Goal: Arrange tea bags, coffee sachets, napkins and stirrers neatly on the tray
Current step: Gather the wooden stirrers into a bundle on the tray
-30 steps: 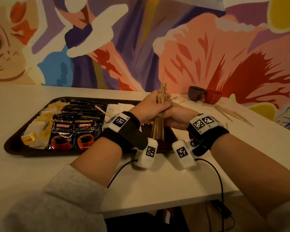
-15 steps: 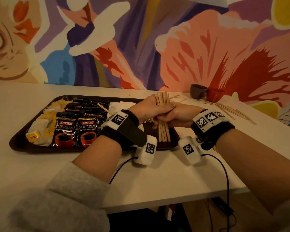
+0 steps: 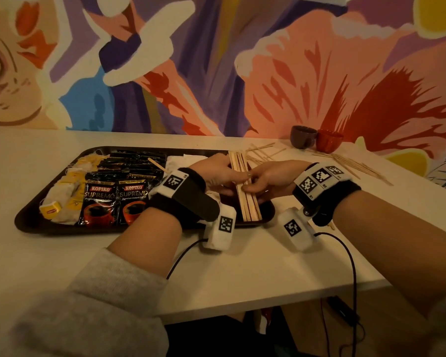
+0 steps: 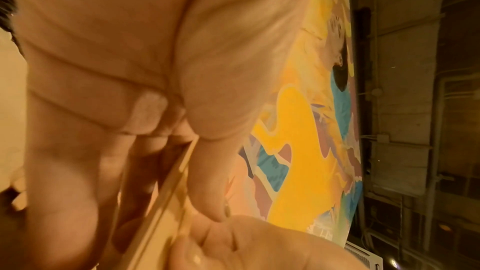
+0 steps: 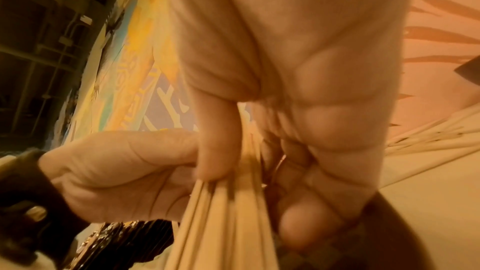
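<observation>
Nearest the person, both hands meet over the right end of the dark tray (image 3: 26, 222), at 12 o'clock from the body. The left hand (image 3: 214, 176) and the right hand (image 3: 271, 180) each curl fingers and thumb around one flat bundle of wooden stirrers (image 3: 245, 191), whose near ends rest on the tray. At 10 o'clock on the tray lie coffee sachets (image 3: 113, 199), with tea bags (image 3: 62, 202) at the left end and white napkins (image 3: 183, 161) behind the left hand. Farther, at 1 o'clock, loose stirrers (image 3: 355, 166) lie scattered on the table (image 3: 242, 266) near two cups (image 3: 317, 137).
</observation>
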A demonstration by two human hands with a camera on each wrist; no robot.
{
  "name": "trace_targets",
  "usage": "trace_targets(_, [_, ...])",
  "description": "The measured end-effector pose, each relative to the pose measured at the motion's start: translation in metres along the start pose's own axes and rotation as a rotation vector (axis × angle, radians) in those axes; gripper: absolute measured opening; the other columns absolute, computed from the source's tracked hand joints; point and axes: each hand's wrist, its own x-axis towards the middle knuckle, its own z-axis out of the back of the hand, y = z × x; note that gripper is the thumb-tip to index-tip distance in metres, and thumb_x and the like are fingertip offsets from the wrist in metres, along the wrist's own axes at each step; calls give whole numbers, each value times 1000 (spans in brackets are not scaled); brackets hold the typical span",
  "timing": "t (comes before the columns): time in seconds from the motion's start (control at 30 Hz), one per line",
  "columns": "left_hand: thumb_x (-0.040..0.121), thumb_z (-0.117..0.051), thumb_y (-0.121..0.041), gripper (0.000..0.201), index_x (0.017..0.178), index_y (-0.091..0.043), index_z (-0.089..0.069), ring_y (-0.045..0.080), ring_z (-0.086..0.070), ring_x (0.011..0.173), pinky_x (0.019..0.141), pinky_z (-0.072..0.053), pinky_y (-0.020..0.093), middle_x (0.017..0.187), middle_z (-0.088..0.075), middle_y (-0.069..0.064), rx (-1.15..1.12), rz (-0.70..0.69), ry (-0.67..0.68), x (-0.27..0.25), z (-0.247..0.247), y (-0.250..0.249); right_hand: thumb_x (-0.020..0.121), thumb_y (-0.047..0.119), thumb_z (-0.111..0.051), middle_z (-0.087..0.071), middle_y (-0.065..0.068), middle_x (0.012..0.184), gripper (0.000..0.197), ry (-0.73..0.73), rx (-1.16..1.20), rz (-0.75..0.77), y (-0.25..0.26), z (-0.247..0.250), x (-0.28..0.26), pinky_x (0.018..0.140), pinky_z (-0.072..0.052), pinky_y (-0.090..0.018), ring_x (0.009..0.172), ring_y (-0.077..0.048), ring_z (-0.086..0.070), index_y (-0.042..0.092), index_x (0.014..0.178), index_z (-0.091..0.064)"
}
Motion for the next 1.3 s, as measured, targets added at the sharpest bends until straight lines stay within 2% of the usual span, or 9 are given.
trace_targets(0.1, [96,-51,-8,24,119,-8,-56,22,-66,98,76,-56,29,116,-65,13,-109,96,12,-1,-2,-3,92,-5,-47,-64,-6,91,19,-63,-52,-67,1,2,1,65,-50,-18,86,-16,-61,11,94,-57])
trace_targets(0.3, [94,-46,5,30,122,-4,-52,30,-59,115,92,-51,35,125,-60,19,-70,211,40,-2,-3,-5,88,3,-59,-63,-11,107,12,-171,-197,-171,7,-3,6,78,-51,-25,101,-23,-59,8,99,-60])
trace_targets(0.43, [95,-47,2,29,123,6,-50,35,-55,121,98,-47,38,130,-54,25,-27,209,-25,-3,-9,-5,87,7,-63,-61,-15,115,32,-250,-358,-202,10,-6,10,80,-52,-26,95,-22,-60,2,118,-58])
trace_targets(0.57, [96,-44,2,33,127,12,-46,38,-52,123,100,-45,38,133,-51,29,-19,222,-51,-4,-11,-3,85,13,-67,-64,-13,110,36,-299,-490,-211,10,-10,14,76,-55,-24,88,-20,-64,4,119,-58])
trace_targets(0.67, [96,-44,0,19,112,1,-55,34,-51,125,102,-45,40,135,-50,24,-58,285,-17,-8,-6,-10,86,12,-66,-63,-9,94,33,-324,-495,-217,11,-12,14,63,-54,-20,72,-16,-62,3,117,-58])
trace_targets(0.77, [100,-39,-4,39,139,-3,-37,33,-53,122,87,-51,35,141,-44,22,-98,314,-45,-13,-2,-17,86,9,-64,-63,-9,91,36,-340,-482,-222,12,-13,12,67,-56,-23,72,-16,-64,2,121,-56])
trace_targets(0.87, [101,-39,-6,45,145,-3,-29,35,-58,115,84,-53,37,140,-46,22,-125,326,-45,-15,2,-21,85,10,-65,-62,-7,95,42,-364,-531,-204,13,-12,10,79,-56,-28,80,-17,-66,4,125,-52])
trace_targets(1.13, [98,-47,-8,16,110,-8,-58,16,-63,88,69,-53,26,109,-64,9,-136,79,-325,-24,26,-25,89,20,-62,-60,-5,89,41,-493,-578,73,34,-28,22,64,-55,-25,71,-16,-61,9,127,-52])
trace_targets(1.3, [97,-46,-5,23,113,-11,-60,20,-60,91,61,-48,21,112,-64,9,-350,-120,-634,-24,50,-14,90,24,-61,-64,-11,108,37,-281,-644,217,60,-55,36,70,-54,-25,84,-19,-62,12,124,-56])
